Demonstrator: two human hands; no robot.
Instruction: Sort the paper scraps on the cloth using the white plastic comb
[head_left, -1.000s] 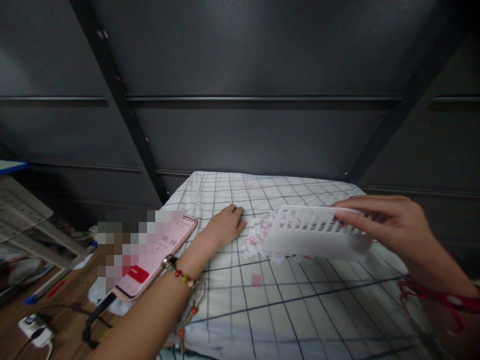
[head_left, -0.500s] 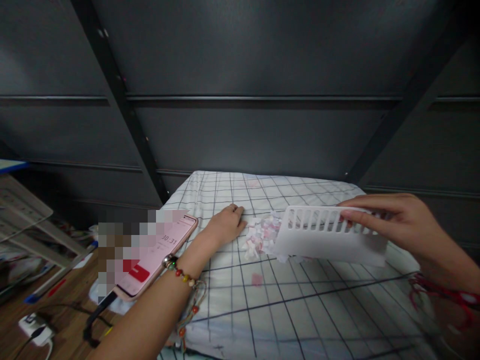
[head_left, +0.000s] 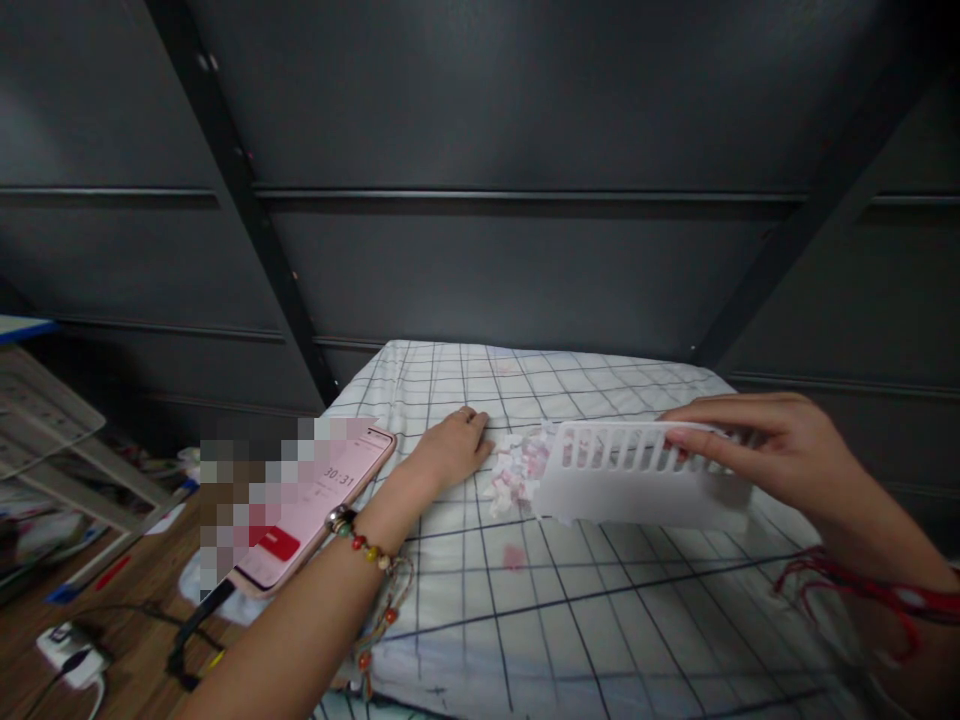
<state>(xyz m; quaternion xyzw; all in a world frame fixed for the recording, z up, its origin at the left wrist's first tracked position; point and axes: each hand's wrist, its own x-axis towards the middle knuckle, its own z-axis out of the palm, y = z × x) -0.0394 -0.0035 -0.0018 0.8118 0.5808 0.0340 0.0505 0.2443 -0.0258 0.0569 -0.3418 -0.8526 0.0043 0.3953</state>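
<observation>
Your right hand (head_left: 780, 440) is gripping the upper rim of the white slotted basket (head_left: 637, 497), right of the frame's centre. The basket's left end is hiding some paper scraps (head_left: 516, 475) and is perhaps touching them. Your left hand (head_left: 452, 448) is lying on the checked cloth (head_left: 600, 625) at mid-frame, grip relaxed, fingers extended, while a phone (head_left: 322, 510) is glowing at left

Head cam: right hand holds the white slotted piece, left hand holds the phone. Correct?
Not the left-hand part: in the head view, the left hand rests on the checked cloth, by the paper scraps, while the phone lies apart from its fingers. The right hand does hold the white slotted piece.
</observation>
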